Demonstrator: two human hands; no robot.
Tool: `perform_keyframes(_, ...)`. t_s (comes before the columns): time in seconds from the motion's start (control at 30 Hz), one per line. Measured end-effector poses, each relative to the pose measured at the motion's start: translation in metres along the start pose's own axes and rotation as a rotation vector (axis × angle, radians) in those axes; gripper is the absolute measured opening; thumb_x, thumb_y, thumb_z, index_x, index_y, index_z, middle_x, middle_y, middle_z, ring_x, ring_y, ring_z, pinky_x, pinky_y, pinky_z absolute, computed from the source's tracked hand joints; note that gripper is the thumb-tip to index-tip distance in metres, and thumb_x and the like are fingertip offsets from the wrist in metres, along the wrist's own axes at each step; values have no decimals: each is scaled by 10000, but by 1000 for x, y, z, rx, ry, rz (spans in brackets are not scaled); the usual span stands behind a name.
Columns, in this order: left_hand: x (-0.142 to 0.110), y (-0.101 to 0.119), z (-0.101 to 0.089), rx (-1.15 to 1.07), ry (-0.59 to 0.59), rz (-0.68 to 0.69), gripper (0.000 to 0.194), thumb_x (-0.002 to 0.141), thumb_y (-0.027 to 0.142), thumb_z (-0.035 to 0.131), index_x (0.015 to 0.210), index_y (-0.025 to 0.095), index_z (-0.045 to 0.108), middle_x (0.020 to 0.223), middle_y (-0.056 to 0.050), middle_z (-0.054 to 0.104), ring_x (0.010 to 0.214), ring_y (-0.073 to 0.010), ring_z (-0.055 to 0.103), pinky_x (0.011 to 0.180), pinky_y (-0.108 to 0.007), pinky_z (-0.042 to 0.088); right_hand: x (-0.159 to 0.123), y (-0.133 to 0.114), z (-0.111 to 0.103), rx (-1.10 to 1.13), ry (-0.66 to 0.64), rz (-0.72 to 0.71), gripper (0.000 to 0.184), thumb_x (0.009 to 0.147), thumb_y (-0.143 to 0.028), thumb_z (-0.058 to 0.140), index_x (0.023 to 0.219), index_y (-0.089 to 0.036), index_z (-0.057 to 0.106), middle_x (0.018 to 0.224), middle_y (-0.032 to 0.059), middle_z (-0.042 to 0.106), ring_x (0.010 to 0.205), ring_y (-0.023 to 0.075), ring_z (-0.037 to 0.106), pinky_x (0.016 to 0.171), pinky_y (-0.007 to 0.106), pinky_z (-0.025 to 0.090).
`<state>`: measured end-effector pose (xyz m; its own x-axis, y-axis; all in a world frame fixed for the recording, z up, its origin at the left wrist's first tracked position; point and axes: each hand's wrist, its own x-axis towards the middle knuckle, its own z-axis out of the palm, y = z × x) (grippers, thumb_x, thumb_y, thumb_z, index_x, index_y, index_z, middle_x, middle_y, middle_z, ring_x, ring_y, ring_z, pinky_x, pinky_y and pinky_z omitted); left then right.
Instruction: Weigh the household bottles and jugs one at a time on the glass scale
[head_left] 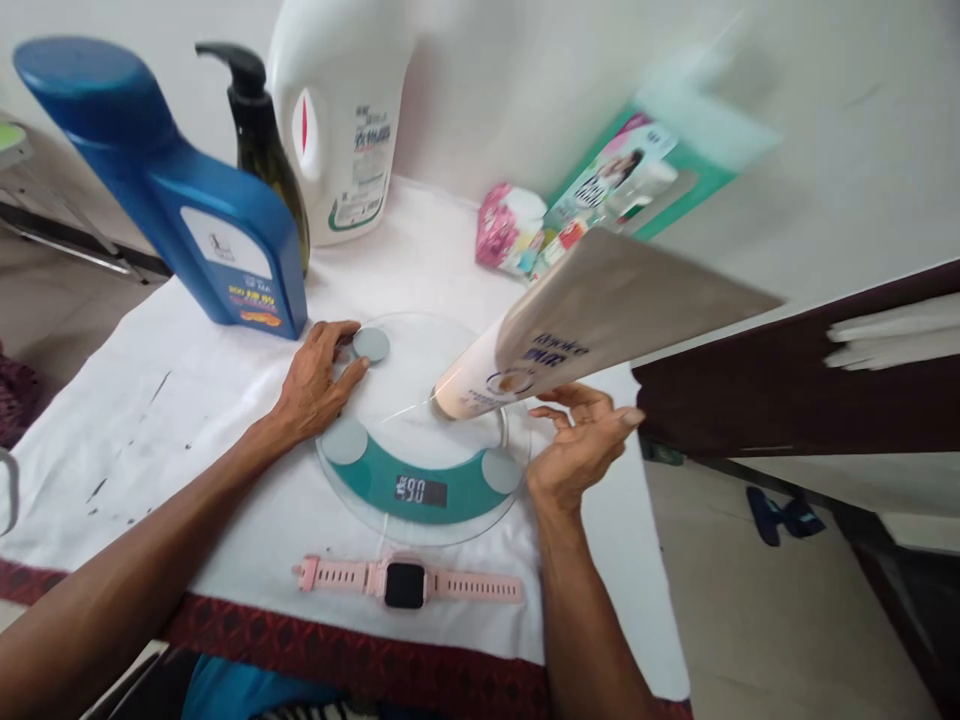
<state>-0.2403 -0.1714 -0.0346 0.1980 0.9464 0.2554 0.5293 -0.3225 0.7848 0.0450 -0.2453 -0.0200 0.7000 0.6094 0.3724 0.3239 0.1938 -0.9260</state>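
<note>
Though cap-down, tube upright.

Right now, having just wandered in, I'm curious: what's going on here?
A person has a beige bottle standing on a round glass scale, whose display shows the digits 90. The left hand rests at the scale's edge. The right hand is open beside the bottle; whether it touches is hard to tell. A pink watch lies in front.
</note>
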Motion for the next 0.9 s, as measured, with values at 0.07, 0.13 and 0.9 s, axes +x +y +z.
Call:
perform_keyframes(0.07,0,0,0,-10,1,-26,410,956,364,616,1327,189,612,1268,-126,675,1129,-266,691,1019,-506,596,2,-6,-3,5,-49,-77,762,995,-827,280,955,-195,704,937,88,693,906,252,712,696,374,518)
perform_keyframes(0.13,0,0,1,-17,6,-44,436,954,400,609,1331,182,620,1262,-129,679,1111,-276,701,1025,-522,597,4,-19,-6,43,-109,-159,787,969,-871,302,1040,-206,716,1034,95,706,997,271,707,774,401,525)
perform_keyframes(0.9,0,4,-1,-43,54,-73,501,936,526,579,1298,190,665,1214,-139,711,963,-288,724,946,-526,635,66,-87,10,86,-104,-67,357,804,-480,872,996,-189,794,965,62,813,913,238,754,810,345,596)
